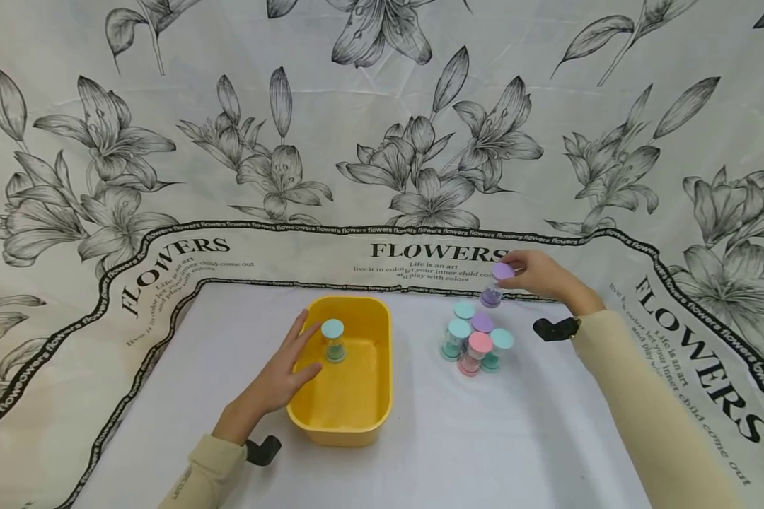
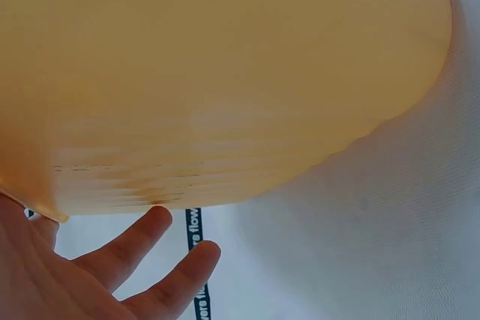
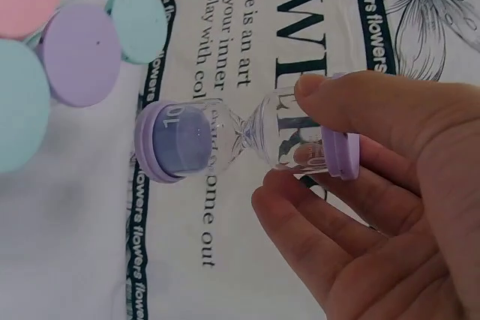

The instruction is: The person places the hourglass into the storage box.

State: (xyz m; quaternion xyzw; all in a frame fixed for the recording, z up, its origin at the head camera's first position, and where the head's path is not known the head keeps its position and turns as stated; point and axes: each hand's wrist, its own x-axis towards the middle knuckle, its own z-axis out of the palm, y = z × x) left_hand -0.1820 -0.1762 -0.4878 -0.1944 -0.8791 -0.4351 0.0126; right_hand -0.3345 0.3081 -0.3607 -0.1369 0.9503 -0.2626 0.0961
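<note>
My right hand [image 1: 541, 276] pinches a purple-capped hourglass [image 3: 180, 140] by one cap between thumb and fingers. Purple sand lies in its lower bulb, by the far cap in the right wrist view. Just below and left of that hand stands a cluster of sand timers: a pink hourglass [image 1: 479, 345] in front, a purple hourglass [image 1: 482, 322] behind it, and several teal ones, including a teal hourglass [image 1: 456, 332]. My left hand [image 1: 280, 378] rests with spread fingers at the left side of a yellow bin [image 1: 363, 396]. Inside the bin stands one teal hourglass [image 1: 334, 341].
A white cloth [image 1: 446, 438] covers the table. Behind it hangs a fabric backdrop [image 1: 293, 254] with printed flowers and lettering. Dark wrist-mounted pieces stick out beside both sleeves, one a black mount [image 1: 555, 329] near the hourglass cluster.
</note>
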